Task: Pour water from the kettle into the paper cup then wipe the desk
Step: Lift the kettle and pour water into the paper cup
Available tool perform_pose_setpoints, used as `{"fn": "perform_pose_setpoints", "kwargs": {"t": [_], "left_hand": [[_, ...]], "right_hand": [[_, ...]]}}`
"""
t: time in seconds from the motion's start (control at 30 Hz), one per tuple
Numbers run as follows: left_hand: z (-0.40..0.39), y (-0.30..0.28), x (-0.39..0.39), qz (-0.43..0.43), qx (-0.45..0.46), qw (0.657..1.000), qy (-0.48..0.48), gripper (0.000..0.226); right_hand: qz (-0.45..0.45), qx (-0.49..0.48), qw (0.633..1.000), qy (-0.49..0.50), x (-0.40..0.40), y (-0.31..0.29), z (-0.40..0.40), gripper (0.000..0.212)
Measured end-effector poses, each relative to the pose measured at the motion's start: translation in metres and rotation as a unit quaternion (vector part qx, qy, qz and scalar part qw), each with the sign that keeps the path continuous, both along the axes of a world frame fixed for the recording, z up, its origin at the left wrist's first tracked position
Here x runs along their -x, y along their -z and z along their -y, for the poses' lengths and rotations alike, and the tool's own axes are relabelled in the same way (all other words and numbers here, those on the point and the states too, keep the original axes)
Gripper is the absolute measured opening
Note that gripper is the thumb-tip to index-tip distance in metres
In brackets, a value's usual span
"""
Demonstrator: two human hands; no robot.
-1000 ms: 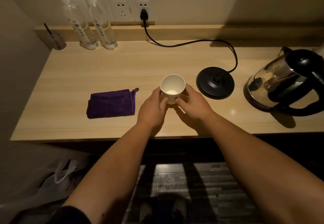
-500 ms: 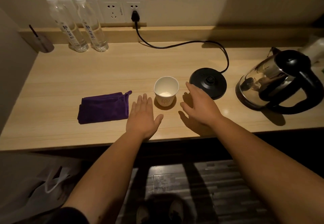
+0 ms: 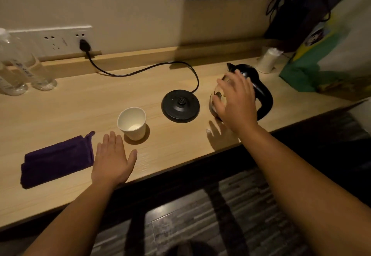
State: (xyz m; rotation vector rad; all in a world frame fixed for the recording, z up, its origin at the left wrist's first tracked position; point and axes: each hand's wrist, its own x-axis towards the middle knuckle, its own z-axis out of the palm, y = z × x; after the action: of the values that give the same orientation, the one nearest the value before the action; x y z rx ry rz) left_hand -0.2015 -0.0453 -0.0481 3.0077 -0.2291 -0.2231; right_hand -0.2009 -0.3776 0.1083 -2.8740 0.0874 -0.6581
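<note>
Two bare hands are seen over a wooden desk (image 3: 66, 103). The left hand (image 3: 112, 161) is laid flat near the front edge, fingers extended and together, nothing held; it sits between the cloth (image 3: 57, 160) and the cup (image 3: 132, 123), touching neither. The cup stands upright, near the front edge, mouth open; whether any water is inside cannot be told. The cloth, purple and folded, lies toward the front left of the desk. The right hand (image 3: 236, 103) is spread wide in front of the kettle (image 3: 259, 91), fingers open and blurred; no grip on the handle is seen, and whether the body is touched cannot be told. The kettle stands on the desk toward the right, off its base (image 3: 180, 105), handle turned to the right. The base sits just left of the kettle, between it and the cup, with a cord (image 3: 140, 71) run to a plug (image 3: 84, 45) in the wall socket at the back left. Two bottles (image 3: 22, 71) stand at the back left corner. A colourful bag (image 3: 331, 55) and a small pale object (image 3: 268, 60), not identifiable, are placed at the back right.
</note>
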Motion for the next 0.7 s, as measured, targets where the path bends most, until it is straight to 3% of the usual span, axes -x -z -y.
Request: {"fn": "perform_pose_setpoints", "kwargs": {"t": [0.1,0.2,0.27,0.37,0.5,0.7], "left_hand": [[0.001,0.000,-0.001,0.002,-0.001,1.000,0.000,0.079],[0.003,-0.001,-0.001,-0.001,-0.002,1.000,-0.001,0.079],[0.004,-0.002,-0.001,-0.002,0.000,1.000,-0.002,0.079],[0.004,-0.002,-0.001,0.003,0.001,1.000,-0.004,0.078],[0.003,-0.001,-0.002,0.008,0.000,1.000,-0.002,0.076],[0.003,-0.001,-0.001,0.008,-0.002,1.000,-0.003,0.077]], "right_hand": [[0.006,-0.061,0.986,0.152,0.005,-0.006,0.042,0.059],[-0.037,-0.249,0.942,0.221,0.010,0.000,0.072,0.071],[-0.062,-0.374,0.897,0.226,0.012,0.007,0.082,0.063],[-0.050,-0.450,0.864,0.219,0.012,0.014,0.088,0.042],[-0.014,-0.494,0.848,0.192,0.015,0.010,0.085,0.033],[0.011,-0.459,0.880,0.126,0.025,-0.018,0.066,0.031]]}}
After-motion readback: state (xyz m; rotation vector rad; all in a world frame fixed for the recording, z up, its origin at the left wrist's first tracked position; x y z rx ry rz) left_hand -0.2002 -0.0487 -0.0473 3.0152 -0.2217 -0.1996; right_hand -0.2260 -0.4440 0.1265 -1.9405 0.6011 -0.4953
